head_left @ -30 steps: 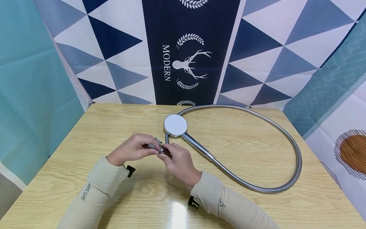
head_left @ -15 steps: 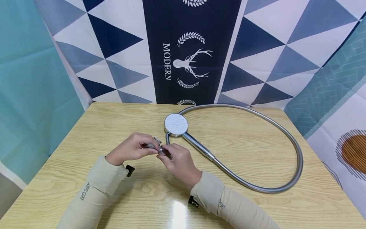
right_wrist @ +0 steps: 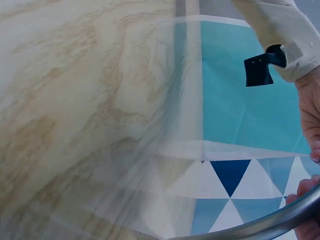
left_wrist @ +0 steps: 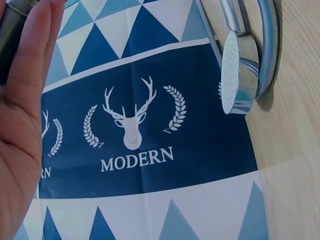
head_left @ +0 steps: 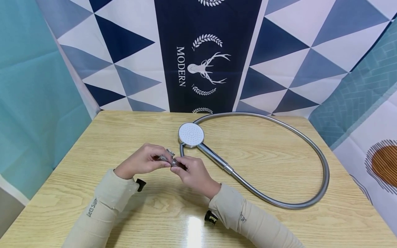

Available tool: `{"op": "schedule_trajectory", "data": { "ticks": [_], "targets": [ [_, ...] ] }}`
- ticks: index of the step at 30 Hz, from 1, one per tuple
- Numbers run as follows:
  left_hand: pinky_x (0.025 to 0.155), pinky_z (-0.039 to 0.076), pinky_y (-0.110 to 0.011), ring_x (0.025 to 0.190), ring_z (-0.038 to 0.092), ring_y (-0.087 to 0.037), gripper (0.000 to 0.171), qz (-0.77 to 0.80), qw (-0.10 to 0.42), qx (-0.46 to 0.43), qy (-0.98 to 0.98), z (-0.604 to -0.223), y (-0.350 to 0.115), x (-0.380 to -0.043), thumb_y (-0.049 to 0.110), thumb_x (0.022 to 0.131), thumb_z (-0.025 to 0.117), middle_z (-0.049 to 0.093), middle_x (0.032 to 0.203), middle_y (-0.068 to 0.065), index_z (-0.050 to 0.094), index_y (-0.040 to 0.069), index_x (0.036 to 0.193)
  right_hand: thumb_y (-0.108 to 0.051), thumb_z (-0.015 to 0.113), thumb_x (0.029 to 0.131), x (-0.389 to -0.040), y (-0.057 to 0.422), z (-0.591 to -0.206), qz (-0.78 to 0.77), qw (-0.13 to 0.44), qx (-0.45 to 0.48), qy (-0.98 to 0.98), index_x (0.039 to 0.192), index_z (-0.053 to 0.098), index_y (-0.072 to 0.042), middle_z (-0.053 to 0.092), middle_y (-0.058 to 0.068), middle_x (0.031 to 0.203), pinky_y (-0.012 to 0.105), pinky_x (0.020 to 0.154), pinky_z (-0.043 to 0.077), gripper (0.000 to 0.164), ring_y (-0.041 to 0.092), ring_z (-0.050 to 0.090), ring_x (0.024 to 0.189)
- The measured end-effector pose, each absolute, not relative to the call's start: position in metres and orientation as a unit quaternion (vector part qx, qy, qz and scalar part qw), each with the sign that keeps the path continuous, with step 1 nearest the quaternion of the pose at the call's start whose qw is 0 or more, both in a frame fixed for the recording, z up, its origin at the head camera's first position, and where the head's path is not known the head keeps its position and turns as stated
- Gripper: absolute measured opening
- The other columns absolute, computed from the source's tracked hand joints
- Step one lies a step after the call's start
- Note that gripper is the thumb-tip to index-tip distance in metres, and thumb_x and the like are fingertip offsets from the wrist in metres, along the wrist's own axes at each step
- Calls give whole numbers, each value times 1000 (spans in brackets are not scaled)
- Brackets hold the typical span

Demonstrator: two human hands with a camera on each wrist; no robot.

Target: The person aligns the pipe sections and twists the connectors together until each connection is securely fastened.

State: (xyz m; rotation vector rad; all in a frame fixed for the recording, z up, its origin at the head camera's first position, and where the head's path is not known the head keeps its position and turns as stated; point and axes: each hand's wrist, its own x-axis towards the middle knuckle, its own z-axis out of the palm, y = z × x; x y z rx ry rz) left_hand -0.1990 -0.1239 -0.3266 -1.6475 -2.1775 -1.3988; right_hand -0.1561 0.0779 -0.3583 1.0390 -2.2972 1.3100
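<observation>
My left hand (head_left: 144, 160) holds a small chrome fitting (head_left: 170, 152), mostly covered by the fingers; its exact kind is hidden. Right beside it, my right hand (head_left: 195, 174) pinches the end of a metal shower hose (head_left: 181, 150), where the two pieces meet or nearly meet. That hose runs up behind the shower head (head_left: 191, 134), which lies face up on the table. In the left wrist view a dark cylindrical part (left_wrist: 11, 35) shows behind my left palm. The right wrist view catches the hose (right_wrist: 280, 222) across my right fingertips (right_wrist: 304, 187).
A wide hose loop (head_left: 324, 172) spreads over the right side of the wooden table (head_left: 93, 148), joined to the shower handle (head_left: 214, 156). Patterned cloth (head_left: 130, 51) hangs behind the table. Black wrist mounts (head_left: 141, 185) stick out below both sleeves.
My right hand and wrist have turned slightly, with the sleeve shifting a little to the right. My left hand and its fitting stay almost in place. The shower head lies still.
</observation>
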Motion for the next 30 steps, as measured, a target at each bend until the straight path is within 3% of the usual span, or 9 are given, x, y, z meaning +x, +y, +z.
{"op": "schedule_trajectory", "data": {
  "ticks": [2,6,9,12,15,20,25,30],
  "targets": [
    [53,47,-23,64,54,-7,10,-455,40,-534,-711,-326,-125,-198,11,89,67,67,81,-9,67,1,86,-2,69,87,-156,77,-360,472,148,354,-794,89,65,3,53,3,68,20,53,40,7,7,44,58],
    [52,45,-23,62,52,-6,9,-453,50,-528,-717,-325,-127,-197,11,89,67,67,80,-8,67,2,86,1,75,80,-153,73,-367,516,173,325,-774,101,63,6,64,10,78,21,58,49,25,14,59,64],
    [52,45,-23,62,51,-6,12,-455,49,-526,-717,-325,-127,-197,14,90,66,67,80,-8,68,3,86,5,77,75,-152,70,-370,542,190,313,-756,99,62,7,67,14,80,23,60,53,28,19,64,66],
    [53,47,-23,64,54,-6,12,-457,46,-526,-716,-325,-127,-196,14,91,66,67,80,-8,68,2,86,8,77,74,-152,69,-371,549,198,312,-749,94,64,7,68,14,77,22,58,52,23,17,62,64],
    [54,47,-24,65,54,-6,2,-452,50,-524,-720,-324,-127,-195,2,87,69,67,80,-8,67,3,86,7,77,75,-153,69,-372,550,200,317,-746,92,66,9,67,14,75,21,55,50,21,14,60,61],
    [54,47,-24,64,54,-6,21,-445,54,-522,-726,-323,-124,-196,-15,77,71,67,79,-7,68,4,86,5,75,78,-153,71,-374,522,215,329,-757,93,66,9,62,11,73,20,53,46,19,12,54,59],
    [54,47,-23,63,54,-7,2,-450,49,-527,-719,-325,-124,-198,2,86,69,67,80,-8,67,2,86,3,72,81,-156,73,-373,505,202,339,-767,92,65,7,58,8,70,20,53,44,13,10,50,59],
    [53,45,-22,61,52,-7,13,-452,54,-540,-708,-329,-125,-199,15,90,65,67,80,-8,68,3,86,1,67,87,-157,76,-368,503,137,347,-780,84,63,3,51,3,67,21,53,40,5,5,42,59]
  ]
}}
